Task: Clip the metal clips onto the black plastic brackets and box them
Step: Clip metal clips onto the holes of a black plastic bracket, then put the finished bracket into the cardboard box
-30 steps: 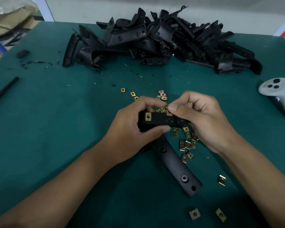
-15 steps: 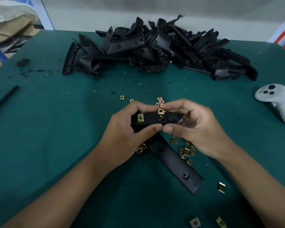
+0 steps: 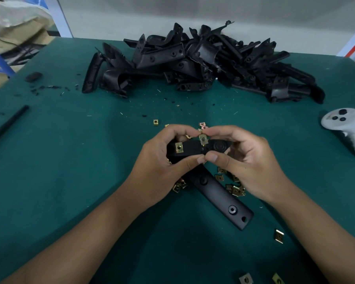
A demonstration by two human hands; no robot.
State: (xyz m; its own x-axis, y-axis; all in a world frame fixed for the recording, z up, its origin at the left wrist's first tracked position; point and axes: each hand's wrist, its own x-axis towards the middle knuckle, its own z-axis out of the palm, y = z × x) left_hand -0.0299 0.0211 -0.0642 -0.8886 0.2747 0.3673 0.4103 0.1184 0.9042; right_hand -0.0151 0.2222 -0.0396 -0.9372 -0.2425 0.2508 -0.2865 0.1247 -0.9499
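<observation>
A single wide-angle head camera is looking forward and steeply down from just above the person's own forearms, which are entering from the bottom corners and meeting at the left hand (image 3: pixel 162 167) and right hand (image 3: pixel 252 162) close under the lens at mid-frame. It is facing across the green table (image 3: pixel 70 160) toward the far edge, where the pile of black brackets (image 3: pixel 203 62) is lying well beyond the hands with a pale wall behind it. The wide lens is bending the table's edges at the sides, and no second view is sharing the scene.
</observation>
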